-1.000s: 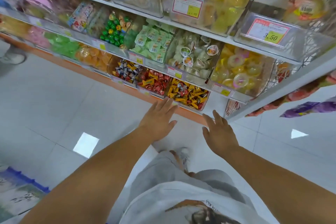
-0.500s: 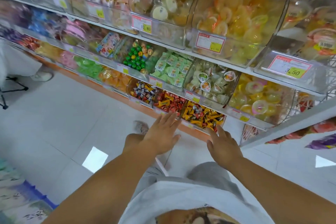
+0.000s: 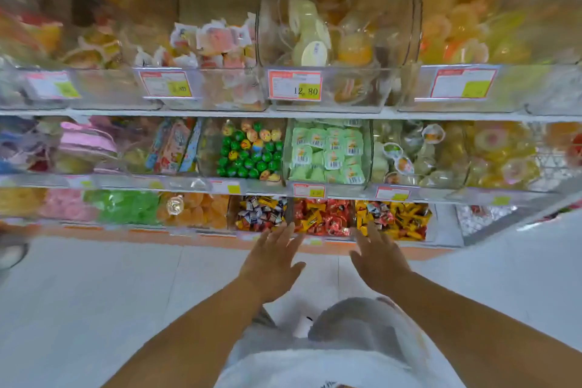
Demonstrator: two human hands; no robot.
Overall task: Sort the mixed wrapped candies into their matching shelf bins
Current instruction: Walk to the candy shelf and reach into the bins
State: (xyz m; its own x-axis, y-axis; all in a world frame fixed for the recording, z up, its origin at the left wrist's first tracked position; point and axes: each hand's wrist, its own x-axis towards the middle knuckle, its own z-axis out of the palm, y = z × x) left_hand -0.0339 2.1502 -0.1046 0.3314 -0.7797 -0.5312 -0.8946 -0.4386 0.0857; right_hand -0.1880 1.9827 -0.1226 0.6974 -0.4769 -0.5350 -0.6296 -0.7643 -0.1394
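Both hands are empty, fingers straight and spread. The left hand (image 3: 271, 261) has its fingertips at the front edge of the red-wrapped candy bin (image 3: 327, 219). The right hand (image 3: 378, 258) reaches the yellow-wrapped candy bin (image 3: 400, 220) beside it, on the bottom shelf. Contact cannot be told. Mixed wrapped candies (image 3: 261, 213) lie in the bin just left of the red one.
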